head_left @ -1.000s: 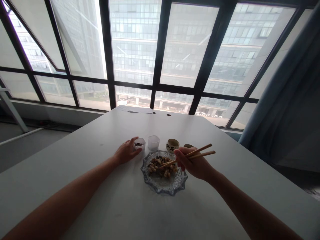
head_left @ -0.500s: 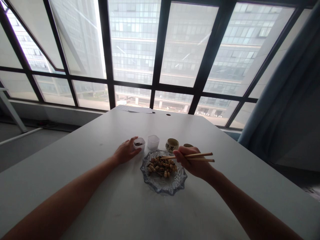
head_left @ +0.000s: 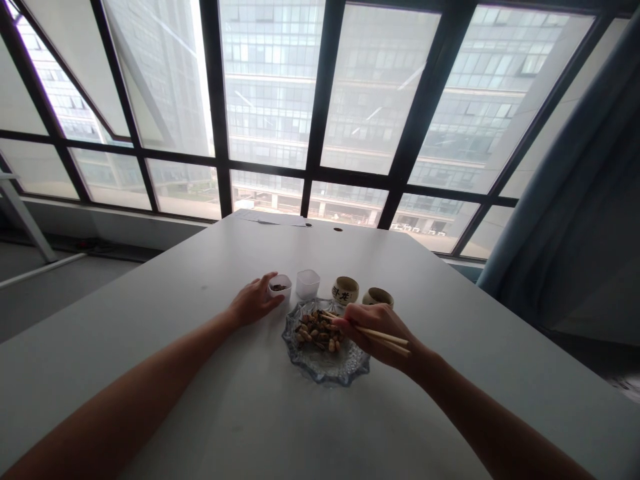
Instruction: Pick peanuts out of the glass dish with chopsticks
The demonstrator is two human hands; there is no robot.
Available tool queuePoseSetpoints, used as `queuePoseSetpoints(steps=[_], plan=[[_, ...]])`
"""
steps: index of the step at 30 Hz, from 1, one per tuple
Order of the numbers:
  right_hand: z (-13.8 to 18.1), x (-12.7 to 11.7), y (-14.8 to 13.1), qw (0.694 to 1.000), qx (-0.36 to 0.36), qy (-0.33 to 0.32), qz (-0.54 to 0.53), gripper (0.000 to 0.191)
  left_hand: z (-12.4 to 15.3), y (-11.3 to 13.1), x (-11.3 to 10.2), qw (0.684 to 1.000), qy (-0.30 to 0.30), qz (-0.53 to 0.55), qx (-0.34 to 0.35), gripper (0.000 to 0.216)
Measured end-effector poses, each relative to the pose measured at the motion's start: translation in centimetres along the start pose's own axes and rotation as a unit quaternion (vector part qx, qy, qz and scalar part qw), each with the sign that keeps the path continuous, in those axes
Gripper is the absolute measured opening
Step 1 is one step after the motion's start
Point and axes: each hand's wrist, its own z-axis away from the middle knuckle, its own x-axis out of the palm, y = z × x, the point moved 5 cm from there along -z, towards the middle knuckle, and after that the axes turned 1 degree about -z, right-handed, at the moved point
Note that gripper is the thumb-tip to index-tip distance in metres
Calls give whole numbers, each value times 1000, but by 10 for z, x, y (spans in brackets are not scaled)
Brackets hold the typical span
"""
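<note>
My left hand (head_left: 253, 301) is closed around the near-left side of a small translucent plastic cup (head_left: 285, 293) with dark bits in it. In my right hand (head_left: 380, 331) is a pair of chopsticks (head_left: 383, 338), tips down among the peanuts (head_left: 317, 332) and dark pieces heaped in a scalloped glass bowl (head_left: 325, 376). Whether the tips pinch a piece is too small to tell. A second translucent cup (head_left: 307, 285) stands just behind the bowl. Two pale ceramic cups, the left one (head_left: 345, 291) with dark characters and the right one (head_left: 379, 295) partly behind my right hand, stand further right.
The white table (head_left: 210, 393) reaches to the large windows. Sheets of paper (head_left: 273, 218) lie at its far edge, near two dark round spots. A blue curtain (head_left: 550, 180) hangs at the right.
My right hand has turned, so the chopsticks' rear ends have dropped and moved left. More of the right ceramic cup shows now. My left hand keeps its hold on the plastic cup.
</note>
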Motion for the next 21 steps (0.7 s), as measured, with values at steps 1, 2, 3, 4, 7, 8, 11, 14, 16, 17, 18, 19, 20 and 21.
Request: queuePoseSetpoints(steps=[1, 2, 3, 4, 7, 8, 11, 14, 16, 17, 18, 19, 20, 21], plan=[[0, 0, 2, 1000, 12, 0, -11, 38, 0, 0, 0, 1000, -1, -1, 0, 70], [1, 0, 5, 1000, 22, 2, -22, 39, 0, 0, 0, 1000, -1, -1, 1, 70], [2, 0, 6, 999, 31, 6, -32, 40, 0, 0, 0, 1000, 0, -1, 3, 70], [2, 0, 8, 999, 35, 10, -40, 39, 0, -1, 0, 1000, 1, 0, 6, 70], [3, 2, 7, 998, 26, 7, -54, 39, -1, -2, 1, 1000, 1, 1, 8, 70], [3, 3, 6, 998, 20, 4, -53, 40, 0, -2, 1, 1000, 1, 1, 8, 70], [2, 6, 3, 999, 7, -2, -37, 40, 0, -2, 1, 1000, 3, 2, 4, 70], [2, 8, -2, 999, -24, -12, -18, 38, 0, -1, 1, 1000, -3, 0, 0, 70], [1, 9, -5, 998, -52, -16, -5, 37, 0, 0, 1, 1000, -7, 1, -1, 71], [1, 10, -8, 998, -66, -16, 2, 37, 0, 0, 1, 1000, -8, 1, 0, 71], [1, 11, -10, 997, -78, -16, 8, 38, 0, 0, 0, 1000, -8, 2, 1, 71], [1, 11, -12, 996, -88, -15, 12, 38, 0, 0, 0, 1000, -7, 3, 1, 71], [0, 11, -13, 995, -95, -15, 15, 39, 0, 0, 0, 1000, -7, 3, 1, 71], [0, 12, -15, 995, -99, -16, 16, 40, 0, 1, 0, 1000, -7, 4, 2, 70]])
